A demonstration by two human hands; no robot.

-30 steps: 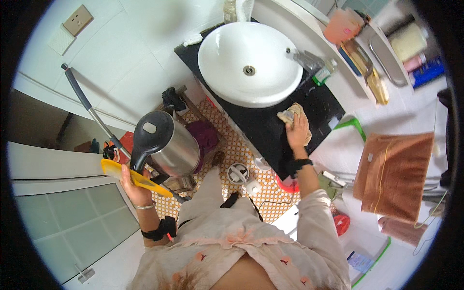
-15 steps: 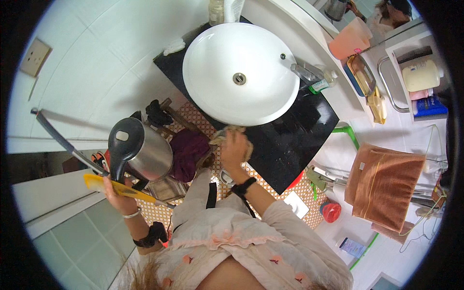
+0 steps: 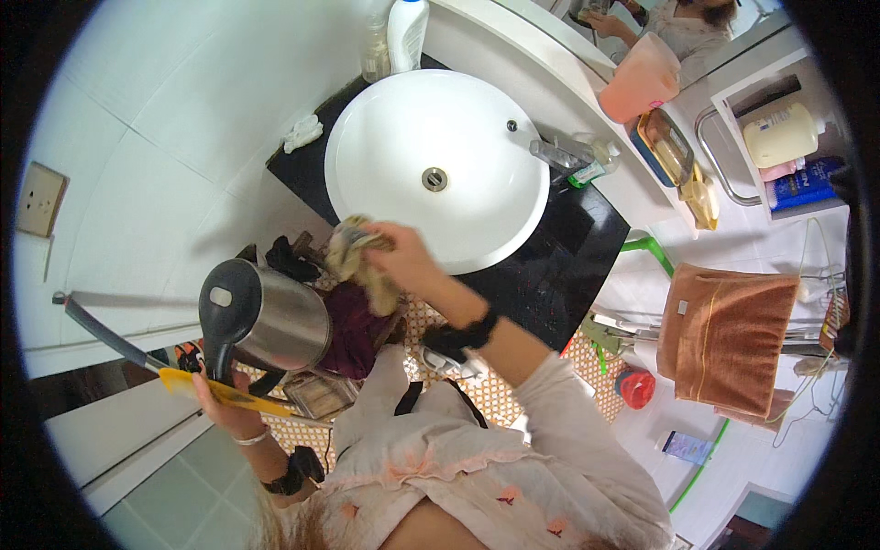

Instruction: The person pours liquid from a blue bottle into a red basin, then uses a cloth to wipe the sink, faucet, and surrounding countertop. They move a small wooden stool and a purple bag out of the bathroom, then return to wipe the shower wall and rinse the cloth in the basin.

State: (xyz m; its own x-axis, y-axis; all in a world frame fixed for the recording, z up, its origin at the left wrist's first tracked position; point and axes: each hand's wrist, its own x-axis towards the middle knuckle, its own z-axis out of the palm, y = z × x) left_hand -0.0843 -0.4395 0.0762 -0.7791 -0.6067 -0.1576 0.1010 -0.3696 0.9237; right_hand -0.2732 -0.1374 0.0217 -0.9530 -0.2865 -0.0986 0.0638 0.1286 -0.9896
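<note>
My left hand (image 3: 220,403) grips the black handle of a steel electric kettle (image 3: 266,316), together with a flat yellow tool (image 3: 215,390) that sticks out below it. My right hand (image 3: 403,261) holds a crumpled beige cloth (image 3: 353,257) just in front of the near rim of the round white basin (image 3: 440,165), between the basin and the kettle. The basin sits on a black countertop (image 3: 559,266).
A chrome tap (image 3: 559,151) stands at the basin's right. A white bottle (image 3: 406,32) is behind the basin. A brown towel (image 3: 729,335) hangs at the right. A shelf holds bottles (image 3: 779,133). A dark red bag (image 3: 353,330) lies under the kettle.
My right hand has carried the cloth from the right part of the counter leftward to the basin's front rim. The kettle in my left hand looms larger and closer.
</note>
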